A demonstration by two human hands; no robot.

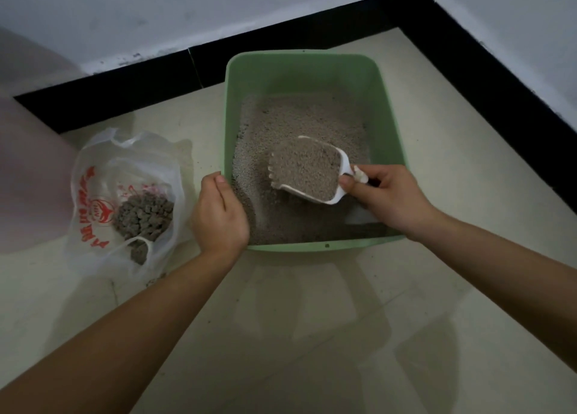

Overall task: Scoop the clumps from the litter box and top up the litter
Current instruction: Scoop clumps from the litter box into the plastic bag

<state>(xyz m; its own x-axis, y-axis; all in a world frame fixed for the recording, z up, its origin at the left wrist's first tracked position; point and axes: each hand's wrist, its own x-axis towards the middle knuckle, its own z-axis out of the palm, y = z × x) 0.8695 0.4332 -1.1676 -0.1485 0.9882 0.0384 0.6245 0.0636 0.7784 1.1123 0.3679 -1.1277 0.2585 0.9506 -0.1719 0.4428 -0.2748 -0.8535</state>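
A green litter box (390, 120) sits on the tiled floor in a room corner, with grey-brown litter (296, 117) spread over its bottom. My right hand (387, 195) grips the handle of a white slotted scoop (338, 192), which is heaped with litter and held above the litter bed near the box's front right. My left hand (218, 214) holds the box's front left corner, thumb over the rim. Left of the box an open white plastic bag (93, 226) with red print holds a pile of dark grey clumps (143, 215).
A black skirting board (468, 70) and white walls close in the corner behind and to the right of the box. A pale pinkish blurred surface (28, 170) fills the left edge. Some stray grains lie on the cream tiles (296, 320) near the bag.
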